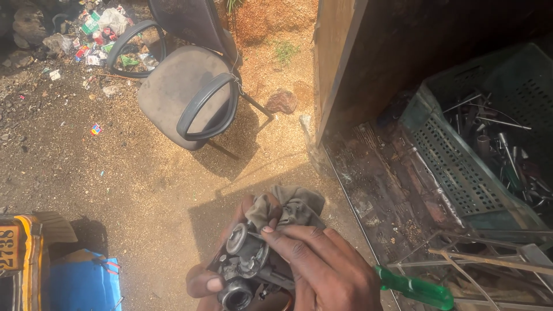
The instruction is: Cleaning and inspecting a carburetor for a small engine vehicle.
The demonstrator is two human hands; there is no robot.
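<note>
Head view, looking down: both hands sit low in the frame, over sandy ground strewn with sawdust. The left hand (210, 282) cradles a small, dark, greasy metal engine part (246, 270) from beneath; its thumb shows at the lower left edge of the part and is closed against it. The right hand (322, 268) lies over the part from the right side, fingers (285, 236) pressed onto its upper face and pinching a grey-brown rag (291, 207) against it. Both hands are therefore clenched on their load: the left on the part, the right on rag and part together.

The part lies between the two hands, touching both. Its long axis runs roughly from a round open port at the near, lower end up to a round cap at the far end, where the rag is bunched. The right hand is the upper and covering hand, its wrist entering from the lower right; the left is palm-up support, largely hidden.

Surroundings: a green-handled screwdriver (416, 289) lies just right of the right hand, on a metal frame. A green plastic crate (455, 167) of metal tools stands further right, on a dark, stained board. A worn office chair (184, 86) stands well apart, beyond the hands. A blue container (83, 282) sits at lower left.
</note>
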